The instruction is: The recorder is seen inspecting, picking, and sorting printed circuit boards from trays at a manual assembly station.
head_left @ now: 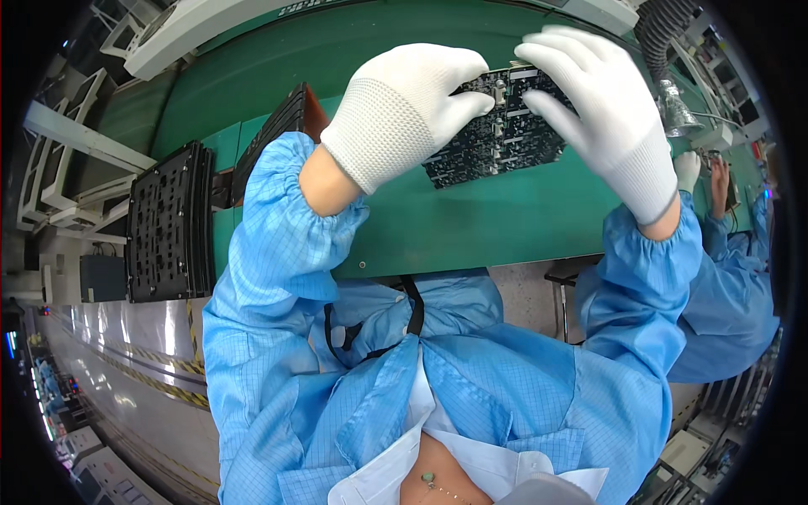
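Observation:
A dark circuit board panel [484, 147], crowded with small components, is in front of me over the green work surface, slightly turned. My left hand [412, 105], in a white knitted glove, grips its upper left part, thumb on the face and fingers at the top edge. At the upper right of the board is my right hand [593, 105], also gloved, its fingers spread and its thumb apart from them over the board's face. Whether those right fingertips touch the board is hard to see. Whether the board's lower edge rests on the surface I cannot tell.
Black slotted trays [168, 223] stand upright at the left end of the green table [471, 223], with more dark panels [273, 135] beside my left sleeve. A flexible duct with a metal nozzle [677, 109] hangs at the right. Beyond it, a co-worker's hands [720, 181] are at work.

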`<control>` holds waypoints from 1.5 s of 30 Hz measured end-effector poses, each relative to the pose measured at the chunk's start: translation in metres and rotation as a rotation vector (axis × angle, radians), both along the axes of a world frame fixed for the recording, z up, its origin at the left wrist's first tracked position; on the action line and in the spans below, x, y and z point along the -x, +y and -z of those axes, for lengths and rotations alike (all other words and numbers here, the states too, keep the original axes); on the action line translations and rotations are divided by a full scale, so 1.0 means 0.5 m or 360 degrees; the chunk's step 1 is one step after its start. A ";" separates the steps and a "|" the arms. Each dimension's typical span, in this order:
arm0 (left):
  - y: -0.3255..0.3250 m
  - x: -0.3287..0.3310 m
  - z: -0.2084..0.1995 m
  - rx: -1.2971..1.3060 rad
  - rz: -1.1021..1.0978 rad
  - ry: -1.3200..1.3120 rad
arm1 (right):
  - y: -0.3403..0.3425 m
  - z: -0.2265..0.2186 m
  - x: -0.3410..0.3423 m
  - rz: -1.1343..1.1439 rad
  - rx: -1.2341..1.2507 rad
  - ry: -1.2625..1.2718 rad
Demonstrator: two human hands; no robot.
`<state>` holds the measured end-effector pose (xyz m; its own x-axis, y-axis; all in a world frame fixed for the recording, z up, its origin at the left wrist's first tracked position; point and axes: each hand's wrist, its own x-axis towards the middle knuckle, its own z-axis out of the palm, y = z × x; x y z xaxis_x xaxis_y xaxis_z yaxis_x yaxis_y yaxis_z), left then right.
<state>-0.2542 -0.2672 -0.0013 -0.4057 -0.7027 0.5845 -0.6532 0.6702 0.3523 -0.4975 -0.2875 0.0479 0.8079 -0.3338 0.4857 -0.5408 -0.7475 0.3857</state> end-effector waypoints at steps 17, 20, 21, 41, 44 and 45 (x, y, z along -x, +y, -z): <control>-0.095 0.016 -0.008 0.0108 -0.0364 -0.0419 | -0.087 0.059 -0.031 0.0327 -0.0035 -0.0414; -0.109 0.016 -0.007 0.0050 -0.0384 -0.0414 | -0.090 0.063 -0.040 0.0416 -0.0014 -0.0419; -0.113 0.018 -0.007 0.0017 -0.0391 -0.0416 | -0.092 0.064 -0.041 0.0452 -0.0019 -0.0414; -0.114 0.005 0.090 -0.0097 -0.0414 0.0950 | -0.560 0.443 0.337 0.0721 -0.1718 -0.3359; -0.093 0.031 0.114 -0.0282 -0.0436 0.1089 | -0.599 0.510 0.266 0.0025 -0.1907 -0.3884; -0.086 0.031 0.118 -0.0406 -0.0501 0.1059 | -0.605 0.516 0.234 -0.0017 -0.1909 -0.3962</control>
